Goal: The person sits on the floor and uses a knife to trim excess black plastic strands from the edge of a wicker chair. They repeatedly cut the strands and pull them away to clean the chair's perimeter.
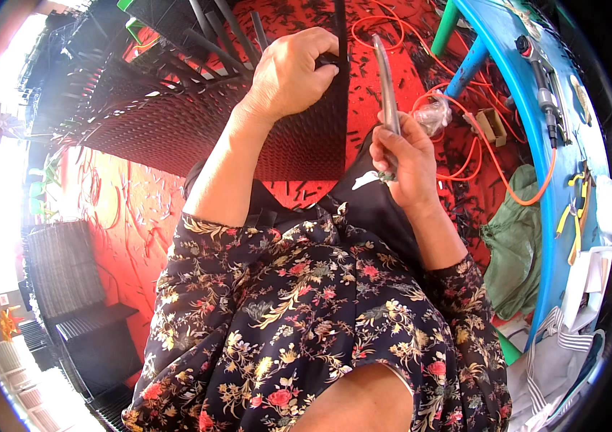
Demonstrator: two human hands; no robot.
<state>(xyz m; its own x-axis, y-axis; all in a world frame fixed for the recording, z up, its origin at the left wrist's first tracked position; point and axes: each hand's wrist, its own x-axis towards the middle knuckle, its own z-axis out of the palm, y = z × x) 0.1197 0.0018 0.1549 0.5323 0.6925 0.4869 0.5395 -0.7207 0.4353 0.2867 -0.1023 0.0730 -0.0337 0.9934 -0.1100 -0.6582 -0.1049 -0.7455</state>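
Up at the far centre, the dark woven panel (176, 122) lies on the red floor (115, 209), and the left hand (293, 72) is closed on its right edge. Just right of it, the right hand (405, 160) grips a long grey strip (387, 86) upright. Farther right stands a blue table (536, 144).

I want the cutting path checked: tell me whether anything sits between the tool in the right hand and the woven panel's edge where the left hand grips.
Nothing visible does. The right hand holds the long thin tool upright just right of the woven panel, apart from it. The left hand grips the panel's upper right edge; only littered red floor shows between.
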